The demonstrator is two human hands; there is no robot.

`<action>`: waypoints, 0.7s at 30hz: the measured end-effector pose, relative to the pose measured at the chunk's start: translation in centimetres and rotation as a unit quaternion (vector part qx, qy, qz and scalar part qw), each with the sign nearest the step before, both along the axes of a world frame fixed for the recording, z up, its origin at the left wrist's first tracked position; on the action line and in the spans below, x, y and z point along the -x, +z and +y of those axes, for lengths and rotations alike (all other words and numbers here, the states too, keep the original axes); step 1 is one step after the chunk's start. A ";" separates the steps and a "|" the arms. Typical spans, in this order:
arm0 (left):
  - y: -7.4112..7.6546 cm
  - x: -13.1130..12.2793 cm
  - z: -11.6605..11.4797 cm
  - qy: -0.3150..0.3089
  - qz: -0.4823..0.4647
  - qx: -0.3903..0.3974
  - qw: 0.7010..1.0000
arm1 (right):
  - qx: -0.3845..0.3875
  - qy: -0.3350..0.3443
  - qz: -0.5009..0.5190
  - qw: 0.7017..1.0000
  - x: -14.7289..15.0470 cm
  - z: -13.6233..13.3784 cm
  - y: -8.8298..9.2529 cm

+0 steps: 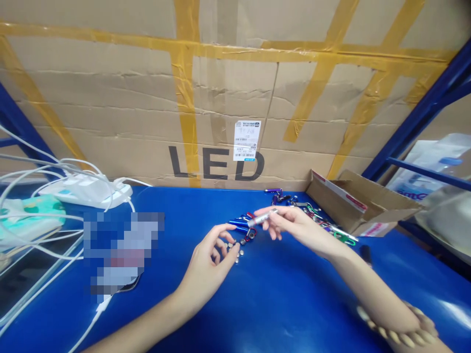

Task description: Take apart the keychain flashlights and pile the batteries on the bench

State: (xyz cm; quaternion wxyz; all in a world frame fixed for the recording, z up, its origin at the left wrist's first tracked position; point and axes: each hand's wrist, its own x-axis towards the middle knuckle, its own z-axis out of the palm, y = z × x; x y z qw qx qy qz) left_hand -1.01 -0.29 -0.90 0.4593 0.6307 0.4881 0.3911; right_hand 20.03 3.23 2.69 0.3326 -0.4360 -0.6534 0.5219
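Observation:
My right hand (289,223) pinches a small silver metal tube (262,217), like a mini flashlight, above the blue tabletop. My left hand (211,252) is lower and to the left, its thumb and fingers curved and apart, with nothing plainly between them. Small silver button cells (241,253) lie scattered at its fingertips. Just beyond them, blue metal tubes (239,224) and a few red and dark parts form a little cluster between the two hands.
An open cardboard box (342,201) stands at the right rear beside a pile of coloured keychain tubes and clips (312,211). A white power strip (88,191) with tangled cables sits at the left, near a blurred-out phone (127,287). A big carton (147,113) closes off the back.

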 end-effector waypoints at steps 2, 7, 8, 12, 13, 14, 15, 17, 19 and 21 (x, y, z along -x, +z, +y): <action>0.1 0.0 -0.1 -0.013 0.006 0.002 1.000 | 0.047 0.021 0.047 0.998 1.0 -0.6 0.0; 0.4 -0.1 -0.3 -0.004 0.002 -0.015 1.000 | 0.251 -0.002 0.213 0.944 3.0 -1.3 -1.4; 0.4 -0.1 -0.3 -0.001 -0.002 -0.023 1.000 | 0.296 -0.013 0.242 0.924 3.3 -1.3 -1.8; 0.4 0.0 -0.2 -0.002 -0.006 -0.048 0.999 | 0.389 -0.021 0.292 0.873 4.1 -1.6 -2.8; 0.4 0.0 -0.2 0.001 -0.006 -0.053 0.999 | 0.390 -0.013 0.291 0.874 4.2 -1.7 -2.9; 0.4 0.0 -0.2 0.008 -0.006 -0.055 0.998 | 0.385 -0.006 0.287 0.877 4.3 -1.9 -2.8; 0.5 0.1 -0.2 0.018 -0.008 -0.054 0.998 | 0.373 -0.002 0.281 0.884 4.4 -2.0 -2.7; 0.5 0.2 -0.1 0.044 -0.014 -0.034 0.998 | 0.316 -0.005 0.250 0.915 4.4 -2.2 -2.5; 0.5 0.3 0.0 0.062 -0.020 0.005 0.998 | 0.223 -0.018 0.186 0.957 4.3 -2.1 -2.3; 0.4 0.4 0.2 0.067 -0.019 0.038 0.997 | 0.132 -0.023 0.106 0.985 3.9 -1.6 -2.3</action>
